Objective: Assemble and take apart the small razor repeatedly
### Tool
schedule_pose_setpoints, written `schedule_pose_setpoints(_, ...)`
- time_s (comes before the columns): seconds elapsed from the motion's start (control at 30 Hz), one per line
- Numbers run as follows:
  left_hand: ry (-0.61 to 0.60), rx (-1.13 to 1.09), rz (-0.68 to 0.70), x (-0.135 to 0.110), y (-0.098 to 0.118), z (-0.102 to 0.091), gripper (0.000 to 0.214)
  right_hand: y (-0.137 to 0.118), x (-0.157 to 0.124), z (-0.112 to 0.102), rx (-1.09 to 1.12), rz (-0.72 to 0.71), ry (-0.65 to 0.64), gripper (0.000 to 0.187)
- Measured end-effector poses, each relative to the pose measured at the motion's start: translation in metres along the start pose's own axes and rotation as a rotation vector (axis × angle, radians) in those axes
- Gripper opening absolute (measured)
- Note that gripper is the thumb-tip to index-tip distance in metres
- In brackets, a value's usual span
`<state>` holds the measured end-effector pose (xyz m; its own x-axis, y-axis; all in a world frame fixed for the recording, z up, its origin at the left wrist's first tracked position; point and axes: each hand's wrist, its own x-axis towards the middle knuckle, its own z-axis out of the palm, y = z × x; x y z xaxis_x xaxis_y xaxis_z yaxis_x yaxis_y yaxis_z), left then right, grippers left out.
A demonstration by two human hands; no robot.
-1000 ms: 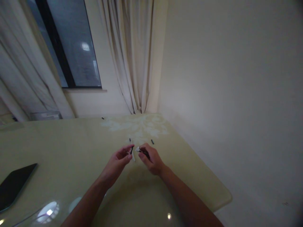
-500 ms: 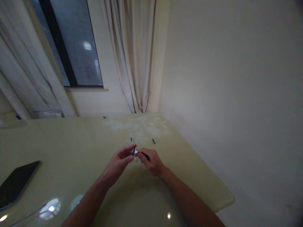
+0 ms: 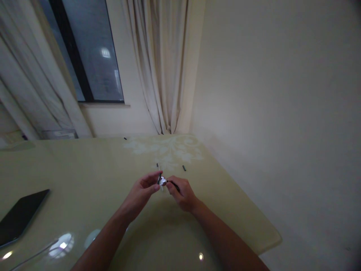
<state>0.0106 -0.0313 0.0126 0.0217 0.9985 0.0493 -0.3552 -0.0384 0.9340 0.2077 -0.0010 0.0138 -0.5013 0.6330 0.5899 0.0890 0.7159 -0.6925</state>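
While a dark tablet [image 3: 24,216] lies on the table [image 3: 84,177], well left of our L hand [image 3: 143,191], that hand holds a small dark pc [image 3: 159,177] in a tight pinch. Just beyond it we see a thin wht stick [image 3: 159,168]. Btwn our hands, a shiny silvery bit [image 3: 163,181] sits by the pc; can't tell if touching. Our R hand [image 3: 182,194], curled in, grips a dark handle [image 3: 175,186]; a dark cylinder [image 3: 184,168] lies beyond.
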Motion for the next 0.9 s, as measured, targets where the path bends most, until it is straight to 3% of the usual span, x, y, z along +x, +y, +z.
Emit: schedule_pose_setpoints(0.9,0.047,0.059,0.0,-0.0024,0.0027,0.0023,0.054,-0.0005,0.002,-0.0013,-0.065,-0.022,-0.036,0.036)
